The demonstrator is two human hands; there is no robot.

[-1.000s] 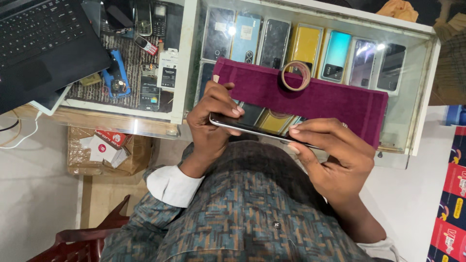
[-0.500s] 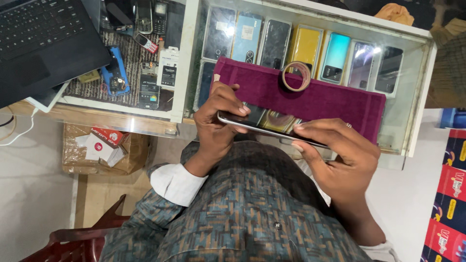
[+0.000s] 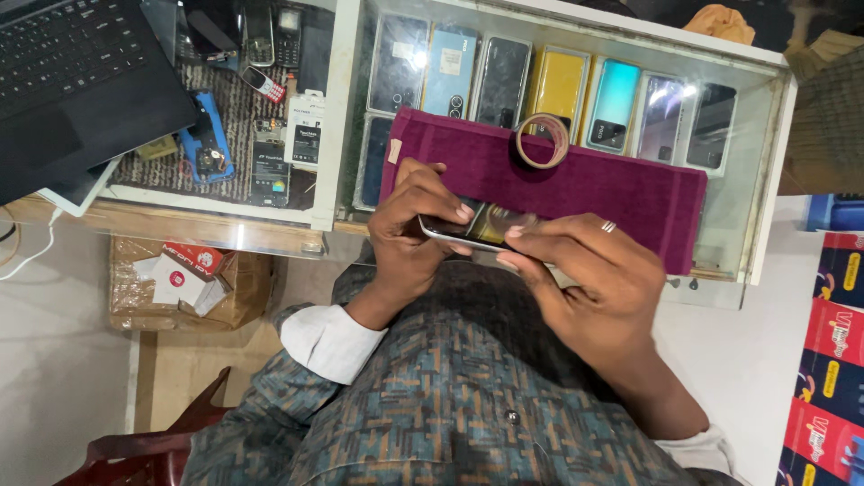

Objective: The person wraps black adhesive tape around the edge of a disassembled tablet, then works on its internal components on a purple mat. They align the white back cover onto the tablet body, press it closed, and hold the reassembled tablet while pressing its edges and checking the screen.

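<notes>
Smartphone held flat in both hands just above the near edge of a maroon cloth.

Left hand pinched one end of the phone, thumb on top and fingers curled beneath; right hand, wearing a ring, closed its fingertips along the other end and near edge. The phone sat over the front lip of the cloth, partly beyond the glass counter. A tape roll lay on the cloth's far side, with boxed phones under the glass beyond. The grip looked like fingertips only, so a slip could have dropped the phone off the cloth's near edge toward the floor; hard thumb pressure might have smudged its screen.
</notes>
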